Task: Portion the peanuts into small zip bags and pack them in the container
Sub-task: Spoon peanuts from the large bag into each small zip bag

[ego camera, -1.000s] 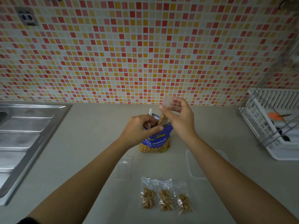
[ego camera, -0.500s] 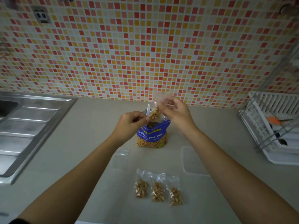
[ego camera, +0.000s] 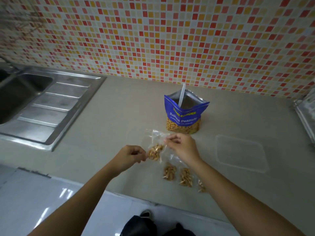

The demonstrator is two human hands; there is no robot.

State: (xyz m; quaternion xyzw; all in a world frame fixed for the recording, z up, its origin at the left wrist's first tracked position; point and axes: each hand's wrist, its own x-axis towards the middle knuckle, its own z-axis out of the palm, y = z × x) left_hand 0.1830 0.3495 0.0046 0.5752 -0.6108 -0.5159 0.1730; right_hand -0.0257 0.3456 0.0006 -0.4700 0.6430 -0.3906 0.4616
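both hands pinch a small zip bag [ego camera: 154, 149] of peanuts above the tabletop [ego camera: 105, 133]: left hand [ego camera: 129, 156] clamped on its left edge, right hand [ego camera: 181, 148] on its right. the open peanut pouch [ego camera: 185, 114] stands just behind, three filled bags [ego camera: 180, 176] lie just in front, and the clear container [ego camera: 241, 153] sits to the right.

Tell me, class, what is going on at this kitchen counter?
A person is portioning peanuts. Both hands, the left hand and the right hand, hold a small zip bag of nuts above the counter. Three filled bags lie nearby. The big peanut bag stands open, and the container is empty.
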